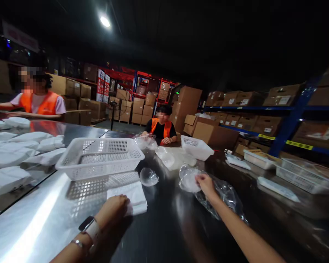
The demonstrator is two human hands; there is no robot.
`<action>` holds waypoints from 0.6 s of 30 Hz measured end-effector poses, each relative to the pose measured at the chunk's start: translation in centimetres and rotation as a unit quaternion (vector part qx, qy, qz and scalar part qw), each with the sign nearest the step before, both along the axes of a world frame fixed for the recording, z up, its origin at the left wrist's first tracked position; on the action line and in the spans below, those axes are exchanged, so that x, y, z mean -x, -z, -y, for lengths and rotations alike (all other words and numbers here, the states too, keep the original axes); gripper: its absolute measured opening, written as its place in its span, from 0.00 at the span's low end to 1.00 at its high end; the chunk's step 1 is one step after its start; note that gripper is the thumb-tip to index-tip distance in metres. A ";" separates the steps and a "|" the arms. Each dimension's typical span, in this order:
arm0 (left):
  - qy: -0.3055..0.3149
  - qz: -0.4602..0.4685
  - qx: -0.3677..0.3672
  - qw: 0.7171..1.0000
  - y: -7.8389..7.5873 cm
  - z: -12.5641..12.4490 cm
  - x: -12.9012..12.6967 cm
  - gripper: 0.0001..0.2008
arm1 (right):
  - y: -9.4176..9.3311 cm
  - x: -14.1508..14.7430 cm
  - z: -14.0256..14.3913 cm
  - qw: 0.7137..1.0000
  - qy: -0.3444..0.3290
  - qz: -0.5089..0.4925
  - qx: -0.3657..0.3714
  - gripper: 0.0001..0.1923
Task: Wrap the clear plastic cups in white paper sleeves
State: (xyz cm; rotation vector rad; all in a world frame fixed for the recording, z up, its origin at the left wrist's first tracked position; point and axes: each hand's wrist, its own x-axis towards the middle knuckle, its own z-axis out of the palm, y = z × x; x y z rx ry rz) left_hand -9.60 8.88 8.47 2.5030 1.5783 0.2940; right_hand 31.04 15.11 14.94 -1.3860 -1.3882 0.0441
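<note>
**Hands at the steel packing table**

I am looking across a dim warehouse with blue and red racking stacked with brown cardboard cartons (283, 95); their white labels are too small and blurred for me to read, and the red-and-white printed boxes at the back are just as illegible. In front of me runs a long shiny stainless steel table (38, 219).

My left hand (112, 209), with a watch and a bangle on the wrist, lies palm down with fingers curled loosely on the near edge of a folded white cloth pad (131, 195); it presses rather than grips. Just behind the pad stands an empty white perforated plastic basket (101, 157), and a small clear plastic dome (148, 176) sits beside it.

My right hand (205, 183) is pinched shut on a crumpled clear plastic bag (224, 195), holding its upper end, which lies on the table right of centre.

Across the table, a person in an orange vest (162, 128) handles more clear bags beside a second white basket (196, 147). Another person in orange (38, 102) sits far left, near piles of white pads (13, 153).
</note>
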 end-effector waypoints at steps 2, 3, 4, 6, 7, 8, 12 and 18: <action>-0.014 0.008 -0.004 1.000 0.6 -0.4 -0.1 0.19 | -1.8 0.4 0.8 0.999 0.015 -0.008 -0.051 0.23; -0.018 0.015 -0.005 1.000 0.8 -0.7 -0.2 0.20 | -2.6 1.1 1.1 0.997 0.013 -0.003 -0.074 0.23; -0.019 0.022 -0.005 1.000 0.9 -0.8 -0.2 0.20 | -3.3 2.2 1.2 0.996 0.001 0.010 -0.090 0.22; -0.017 0.038 -0.006 0.999 1.1 -0.9 0.0 0.18 | -3.9 5.2 1.0 0.992 -0.053 0.057 -0.098 0.19; -0.015 0.045 -0.009 0.999 1.0 -0.9 0.1 0.18 | -3.8 7.0 0.6 0.988 -0.090 0.087 -0.091 0.17; -0.013 0.051 -0.014 0.999 0.9 -0.8 0.3 0.17 | -3.4 8.8 0.1 0.981 -0.130 0.120 -0.079 0.14; -0.032 0.053 -0.036 0.997 0.3 -0.3 1.0 0.19 | 0.2 14.6 -1.7 0.937 -0.255 0.240 -0.009 0.10; -0.037 0.026 -0.029 0.999 -1.1 0.1 1.1 0.21 | 2.4 15.6 -2.5 0.862 -0.347 0.368 0.036 0.12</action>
